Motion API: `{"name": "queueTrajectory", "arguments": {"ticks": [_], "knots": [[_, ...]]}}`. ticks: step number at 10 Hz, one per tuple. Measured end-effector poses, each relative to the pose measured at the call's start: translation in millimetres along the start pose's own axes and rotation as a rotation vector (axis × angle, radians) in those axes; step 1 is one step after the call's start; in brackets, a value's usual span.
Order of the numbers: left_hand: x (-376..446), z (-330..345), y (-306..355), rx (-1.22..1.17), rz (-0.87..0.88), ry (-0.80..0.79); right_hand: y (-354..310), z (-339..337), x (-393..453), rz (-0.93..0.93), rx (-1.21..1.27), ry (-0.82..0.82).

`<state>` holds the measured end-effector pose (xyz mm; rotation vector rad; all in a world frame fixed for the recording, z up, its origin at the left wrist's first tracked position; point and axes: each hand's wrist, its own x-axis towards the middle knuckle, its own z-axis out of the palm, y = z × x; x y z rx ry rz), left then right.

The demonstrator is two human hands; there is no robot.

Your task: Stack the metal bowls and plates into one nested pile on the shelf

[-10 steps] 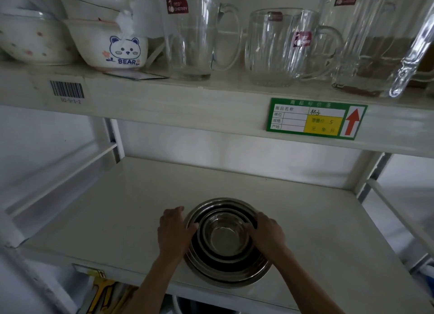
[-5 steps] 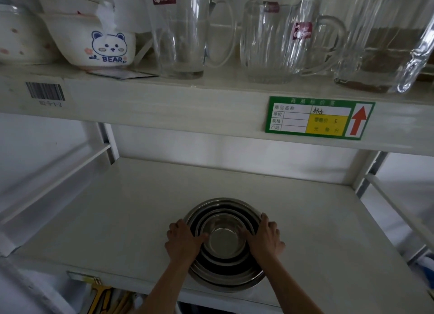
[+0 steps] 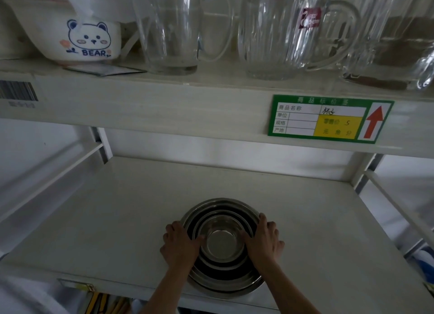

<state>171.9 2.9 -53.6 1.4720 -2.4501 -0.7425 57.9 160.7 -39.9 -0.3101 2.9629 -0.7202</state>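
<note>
A white shelf carries nested metal bowls, innermost empty, between your left hand and right hand. Both grip opposite rims, thumbs hooked inside.

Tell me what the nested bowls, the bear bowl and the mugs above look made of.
Nested bowls: metal, likely stainless steel, polished; grey sheen with bright reflections on the rims.
Bear bowl: probably glazed ceramic; opaque white, glossy, with a printed cartoon.
Mugs: clear glass, one ribbed; you can see straight through them.
</note>
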Motion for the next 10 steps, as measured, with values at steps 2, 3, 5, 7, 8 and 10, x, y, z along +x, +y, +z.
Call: {"name": "queueTrajectory", "arguments": {"ticks": [2,3,5,7,8,10], "knots": [[-0.4,3.6,-0.8,0.029,0.002,0.033,1.2,1.7,-0.8,-0.006,-0.045,0.01],[-0.8,2.0,0.6,0.023,0.002,0.021,0.5,0.5,-0.6,-0.004,-0.033,0.004],[-4.3,-3.3,1.6,-0.077,0.01,0.013,-0.2,-5.2,-1.9,0.019,0.005,-0.019],[-8.3,-18.3,5.3,-0.387,-0.065,0.076,-0.4,-16.5,-1.4,0.03,0.131,-0.013],[-12.3,-33.0,13.6,-0.403,-0.006,0.137,-0.6,-24.8,-7.2,0.004,0.144,0.028],[-46.9,-97.2,64.3,-0.667,0.371,-0.137,-15.1,-74.3,-24.2,-0.268,0.407,0.045]]}}
